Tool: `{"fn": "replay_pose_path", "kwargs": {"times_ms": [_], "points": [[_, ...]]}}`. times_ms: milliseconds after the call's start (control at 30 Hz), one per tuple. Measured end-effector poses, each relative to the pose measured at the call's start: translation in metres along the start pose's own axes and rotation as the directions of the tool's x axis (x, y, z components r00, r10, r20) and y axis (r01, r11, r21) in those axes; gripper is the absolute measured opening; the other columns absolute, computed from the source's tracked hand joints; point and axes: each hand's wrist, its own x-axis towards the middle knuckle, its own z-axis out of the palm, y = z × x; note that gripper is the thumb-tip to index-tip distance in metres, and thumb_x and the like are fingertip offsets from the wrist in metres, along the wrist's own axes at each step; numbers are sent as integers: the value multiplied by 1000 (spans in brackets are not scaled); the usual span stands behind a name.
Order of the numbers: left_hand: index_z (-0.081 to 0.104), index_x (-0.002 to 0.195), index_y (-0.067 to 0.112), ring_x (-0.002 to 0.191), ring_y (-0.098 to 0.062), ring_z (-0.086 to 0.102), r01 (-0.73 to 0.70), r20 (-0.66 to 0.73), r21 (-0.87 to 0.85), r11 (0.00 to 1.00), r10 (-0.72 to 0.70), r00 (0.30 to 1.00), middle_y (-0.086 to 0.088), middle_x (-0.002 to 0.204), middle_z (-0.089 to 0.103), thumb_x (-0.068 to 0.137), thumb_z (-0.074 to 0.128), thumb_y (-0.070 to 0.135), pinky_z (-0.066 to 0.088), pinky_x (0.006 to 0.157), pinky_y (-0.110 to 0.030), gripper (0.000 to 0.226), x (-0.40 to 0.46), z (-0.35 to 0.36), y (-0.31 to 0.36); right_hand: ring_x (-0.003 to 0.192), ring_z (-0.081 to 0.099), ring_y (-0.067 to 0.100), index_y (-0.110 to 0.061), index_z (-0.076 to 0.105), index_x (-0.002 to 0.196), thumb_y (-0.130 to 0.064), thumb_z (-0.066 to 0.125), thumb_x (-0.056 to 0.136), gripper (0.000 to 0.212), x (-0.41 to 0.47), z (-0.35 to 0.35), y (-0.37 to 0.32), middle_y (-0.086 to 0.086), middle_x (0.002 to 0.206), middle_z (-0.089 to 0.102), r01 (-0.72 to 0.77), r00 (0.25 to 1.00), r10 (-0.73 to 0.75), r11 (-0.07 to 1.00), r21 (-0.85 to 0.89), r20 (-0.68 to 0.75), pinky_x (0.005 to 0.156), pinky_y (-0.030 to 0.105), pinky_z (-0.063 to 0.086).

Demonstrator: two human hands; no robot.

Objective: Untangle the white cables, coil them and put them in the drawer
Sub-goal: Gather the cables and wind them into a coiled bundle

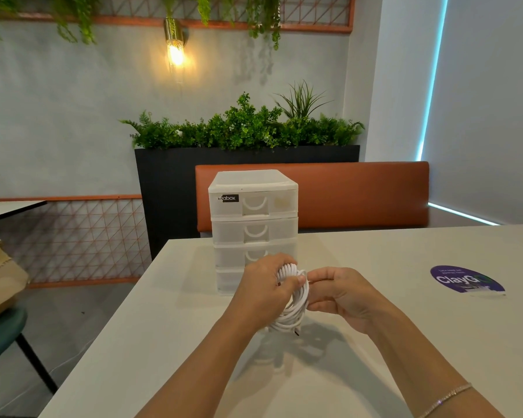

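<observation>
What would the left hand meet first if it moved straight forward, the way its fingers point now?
Probably the drawer unit. The left hand holds the cable coil just in front of the unit's lower drawers, all of which look shut. The gap between them is hard to judge from this single view.

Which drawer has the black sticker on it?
The top drawer of the white drawer box. Its black label sits left of the handle; the drawers below show none.
</observation>
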Motion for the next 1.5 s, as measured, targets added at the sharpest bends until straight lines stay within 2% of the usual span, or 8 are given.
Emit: {"fn": "replay_pose_path", "kwargs": {"times_ms": [133,367,567,767,867,1067,1267,1500], "points": [[61,112,20,91,-11,55,-26,26,32,999,25,999,5,102,62,88,61,31,42,77,-17,26,1,-1,-1,66,68,25,1,60,107,8,70,71,38,1,-2,-2,17,85,69,-28,999,29,999,28,-18,56,26,56],[47,125,27,95,-8,49,58,267,38,998,-66,961,9,110,49,89,61,16,35,73,-11,41,3,-8,-8,72,70,25,-12,53,110,9,72,72,48,1,0,-2,15,88,71,-37,998,38,999,4,-45,57,28,56],[54,118,26,92,-8,51,88,149,73,993,-98,984,7,109,57,83,68,14,35,64,-5,40,4,-1,-10,70,67,23,-10,53,104,13,69,73,41,0,7,0,14,81,69,2,992,-8,999,-50,-127,49,22,53],[56,112,25,85,-7,51,118,65,65,991,-122,990,8,100,55,82,67,12,37,57,-3,34,5,4,-8,86,67,28,-15,56,98,13,66,72,40,1,12,4,14,91,70,68,987,-86,989,-128,-138,77,35,56],[57,106,24,79,-4,52,124,34,50,991,-125,992,11,93,56,80,69,14,37,55,-3,30,5,4,-9,83,67,21,-24,54,97,8,71,66,48,0,19,5,6,88,70,90,985,-119,972,-216,-128,77,32,54],[50,93,29,70,3,49,137,17,28,990,-137,990,21,77,47,78,72,19,39,56,-5,28,4,5,-10,81,66,18,-21,51,105,8,76,60,59,0,23,7,2,80,70,100,973,-155,949,-299,-169,76,32,53],[46,99,30,74,-2,50,161,83,-15,987,-159,984,12,88,51,78,72,14,40,59,-5,36,4,7,-10,86,65,24,-23,45,100,6,74,61,57,4,22,9,6,83,67,73,968,-130,965,-251,-217,86,43,54],[49,114,24,79,-4,50,160,125,-7,987,-158,979,9,97,51,84,64,8,39,56,-2,37,4,5,-12,81,65,25,-22,46,93,8,71,62,50,9,19,10,10,86,66,45,980,-87,973,-226,-181,82,44,56]]}}
